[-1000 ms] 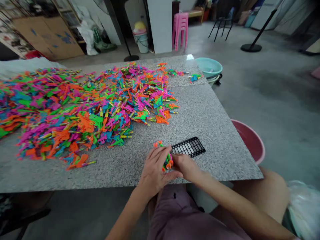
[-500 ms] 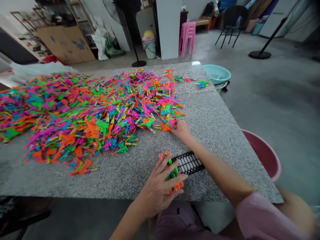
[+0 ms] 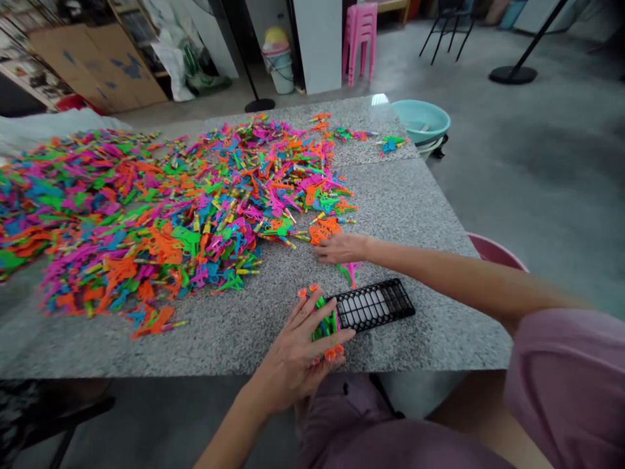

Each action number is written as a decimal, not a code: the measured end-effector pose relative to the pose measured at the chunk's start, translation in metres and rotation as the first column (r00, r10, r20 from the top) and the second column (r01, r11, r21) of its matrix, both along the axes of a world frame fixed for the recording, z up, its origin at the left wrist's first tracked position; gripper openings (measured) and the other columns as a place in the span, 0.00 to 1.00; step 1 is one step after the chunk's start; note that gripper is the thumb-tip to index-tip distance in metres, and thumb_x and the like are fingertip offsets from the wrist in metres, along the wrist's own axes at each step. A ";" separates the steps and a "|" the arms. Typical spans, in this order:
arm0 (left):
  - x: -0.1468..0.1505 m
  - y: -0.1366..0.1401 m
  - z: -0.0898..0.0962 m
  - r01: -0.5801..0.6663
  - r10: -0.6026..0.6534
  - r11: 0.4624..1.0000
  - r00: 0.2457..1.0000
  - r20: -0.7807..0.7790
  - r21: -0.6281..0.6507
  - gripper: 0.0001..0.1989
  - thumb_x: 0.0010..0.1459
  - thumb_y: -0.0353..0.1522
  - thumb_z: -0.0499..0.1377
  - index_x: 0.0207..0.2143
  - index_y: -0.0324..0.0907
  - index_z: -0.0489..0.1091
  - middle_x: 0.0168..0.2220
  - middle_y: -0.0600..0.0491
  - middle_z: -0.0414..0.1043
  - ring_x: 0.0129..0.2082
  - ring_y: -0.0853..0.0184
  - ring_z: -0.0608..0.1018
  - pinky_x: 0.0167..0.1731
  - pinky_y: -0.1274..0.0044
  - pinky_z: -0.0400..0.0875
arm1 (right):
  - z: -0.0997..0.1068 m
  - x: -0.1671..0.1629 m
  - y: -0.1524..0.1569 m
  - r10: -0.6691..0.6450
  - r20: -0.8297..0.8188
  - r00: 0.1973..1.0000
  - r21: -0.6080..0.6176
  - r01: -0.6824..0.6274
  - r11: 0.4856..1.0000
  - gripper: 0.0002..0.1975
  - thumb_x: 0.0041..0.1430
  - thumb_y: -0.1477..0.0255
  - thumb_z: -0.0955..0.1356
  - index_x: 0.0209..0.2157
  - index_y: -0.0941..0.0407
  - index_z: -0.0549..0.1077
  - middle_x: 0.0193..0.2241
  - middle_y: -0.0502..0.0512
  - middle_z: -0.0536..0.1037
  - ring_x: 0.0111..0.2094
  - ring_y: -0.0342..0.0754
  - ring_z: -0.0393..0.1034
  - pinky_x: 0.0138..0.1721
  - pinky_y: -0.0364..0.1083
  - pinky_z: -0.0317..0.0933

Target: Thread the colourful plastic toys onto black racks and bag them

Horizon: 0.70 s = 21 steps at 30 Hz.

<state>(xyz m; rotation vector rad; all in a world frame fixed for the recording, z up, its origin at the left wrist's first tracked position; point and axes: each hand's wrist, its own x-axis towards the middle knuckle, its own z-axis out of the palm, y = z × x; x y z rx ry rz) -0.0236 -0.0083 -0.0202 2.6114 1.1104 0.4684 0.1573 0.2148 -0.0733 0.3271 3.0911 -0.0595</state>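
My left hand lies over the near end of a black lattice tray, its fingers spread and curled round a bundle of green sticks with orange suction cups, which look like toy darts. Farther out, my right hand reaches to the edge of the heap with its fingers drawn together. Its fingertips are at the lower edge of an orange toy gun; whether they grip it is hidden. Below that hand a pink and green toy gun shows in part; whether it is held or lying there I cannot tell.
A wide heap of brightly coloured toy guns covers the left and middle of the granite table. A few lie apart near the far right corner. Beyond the right edge stand a light blue basin and a pink basin.
The pink and green toy gun has come nearer to me, and the orange one shows more fully. My right hand has shifted slightly left. My left hand stays on the darts; the view has tilted down.
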 end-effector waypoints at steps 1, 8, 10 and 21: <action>0.000 -0.001 0.000 -0.002 0.002 1.000 1.000 0.007 -0.003 0.24 0.63 0.32 0.59 0.60 0.55 0.63 0.67 0.51 0.55 0.70 0.51 0.46 0.62 0.50 0.54 | -0.002 0.011 -0.001 -0.025 -0.005 1.000 -0.017 0.025 1.000 0.14 0.65 0.80 0.60 0.43 0.55 0.75 0.47 0.56 0.74 0.45 0.48 0.68 0.41 0.46 0.63; 0.000 0.001 -0.001 0.020 -0.020 0.999 1.000 -0.010 -0.030 0.28 0.61 0.23 0.56 0.61 0.53 0.61 0.69 0.50 0.46 0.70 0.50 0.45 0.63 0.50 0.52 | -0.012 0.094 -0.037 -0.358 -0.041 0.933 -0.051 0.356 0.933 0.15 0.65 0.82 0.58 0.47 0.60 0.72 0.47 0.62 0.72 0.47 0.51 0.67 0.48 0.49 0.62; -0.001 0.002 -0.003 0.033 -0.033 0.999 0.999 -0.034 -0.025 0.30 0.61 0.22 0.55 0.62 0.54 0.59 0.70 0.50 0.42 0.70 0.49 0.44 0.63 0.51 0.53 | -0.011 0.099 -0.044 -0.347 -0.059 0.936 -0.068 0.343 0.937 0.14 0.66 0.80 0.58 0.45 0.60 0.73 0.47 0.63 0.72 0.47 0.52 0.67 0.48 0.50 0.61; 0.002 0.001 -0.007 0.011 -0.012 1.000 0.999 0.039 0.024 0.26 0.62 0.23 0.56 0.61 0.50 0.62 0.70 0.46 0.43 0.69 0.48 0.49 0.61 0.51 0.56 | -0.017 0.039 -0.115 -0.737 -0.260 0.624 -0.656 0.446 0.609 0.07 0.59 0.74 0.66 0.39 0.57 0.74 0.30 0.51 0.77 0.30 0.44 0.71 0.36 0.41 0.62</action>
